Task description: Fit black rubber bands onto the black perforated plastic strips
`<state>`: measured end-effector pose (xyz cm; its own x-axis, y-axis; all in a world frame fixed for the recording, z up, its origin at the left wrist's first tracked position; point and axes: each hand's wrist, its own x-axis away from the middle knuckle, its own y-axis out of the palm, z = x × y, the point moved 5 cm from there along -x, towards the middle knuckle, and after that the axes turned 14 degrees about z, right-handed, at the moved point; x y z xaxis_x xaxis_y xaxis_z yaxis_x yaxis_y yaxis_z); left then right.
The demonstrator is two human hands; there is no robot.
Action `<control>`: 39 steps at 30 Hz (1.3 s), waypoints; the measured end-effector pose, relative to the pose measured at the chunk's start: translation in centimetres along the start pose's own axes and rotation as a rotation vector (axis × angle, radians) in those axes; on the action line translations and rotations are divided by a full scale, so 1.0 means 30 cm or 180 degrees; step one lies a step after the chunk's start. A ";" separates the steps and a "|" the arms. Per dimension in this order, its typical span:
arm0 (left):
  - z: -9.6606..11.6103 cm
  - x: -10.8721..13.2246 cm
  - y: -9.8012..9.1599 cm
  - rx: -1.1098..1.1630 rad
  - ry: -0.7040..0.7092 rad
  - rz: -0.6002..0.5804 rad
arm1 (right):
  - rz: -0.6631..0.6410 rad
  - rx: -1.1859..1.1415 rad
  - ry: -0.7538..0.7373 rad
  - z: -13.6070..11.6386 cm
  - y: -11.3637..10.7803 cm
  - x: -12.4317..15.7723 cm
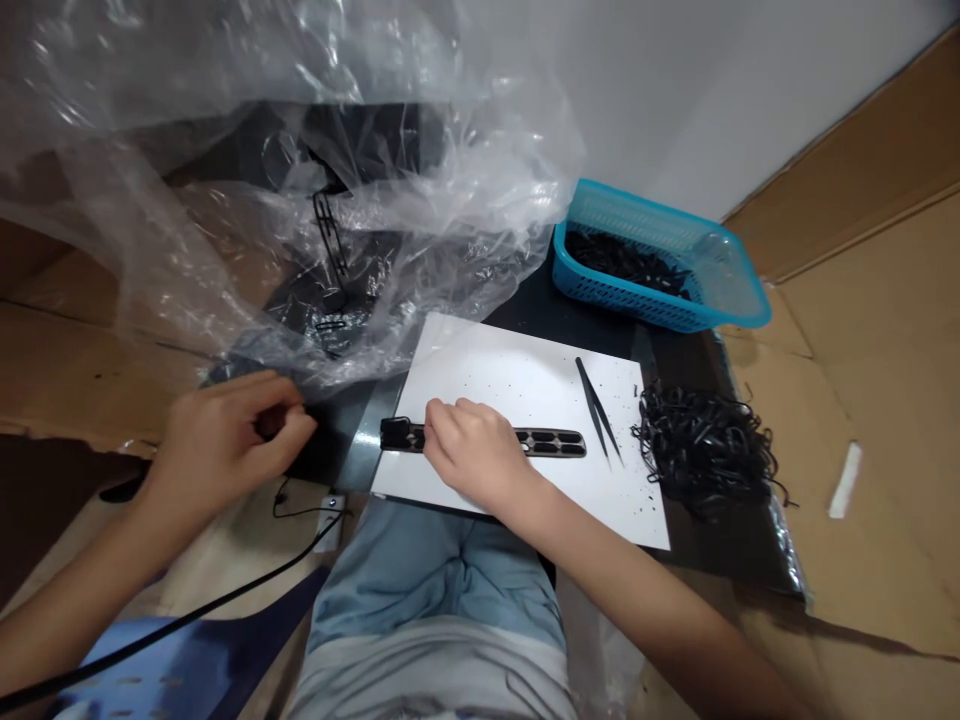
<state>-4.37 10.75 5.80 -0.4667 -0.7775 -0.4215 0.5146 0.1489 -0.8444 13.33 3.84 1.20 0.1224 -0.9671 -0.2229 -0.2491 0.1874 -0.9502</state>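
My right hand (476,445) is closed over the middle of a long, narrow slotted strip (555,442), with dark pieces in its openings. The fingers hide that part of the strip. At the strip's left end sits a small black block (395,433). Both lie on a white sheet (517,375). Left of the sheet, my left hand (236,430) is raised with its fingers curled towards the thumb; whatever may be between the fingertips cannot be made out. Black tweezers (595,408) rest on the sheet, right of my right hand, among tiny dark specks.
A heap of black loops (705,450) lies right of the sheet on the dark table (517,300). Behind it stands a blue basket (660,312) holding black pieces. Clear plastic film (465,240) covers the back left, with thin black pieces. A black cable (247,590) crosses at lower left.
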 end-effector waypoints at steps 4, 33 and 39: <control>0.024 0.006 -0.053 0.1027 -0.0510 0.0020 | -0.0055 -0.0223 0.0185 0.016 -0.015 -0.003; 0.059 0.106 0.089 0.0617 0.0166 0.0066 | 0.0984 0.1030 0.1874 0.488 -0.280 0.470; 0.042 0.173 0.013 0.0177 -0.0119 0.0485 | 0.0554 0.1006 0.1316 0.409 -0.175 0.388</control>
<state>-5.68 6.01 3.71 -0.3536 -0.7710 -0.5297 0.6168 0.2335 -0.7517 27.84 -6.29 0.92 -0.2984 -0.8923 -0.3388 0.0764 0.3315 -0.9404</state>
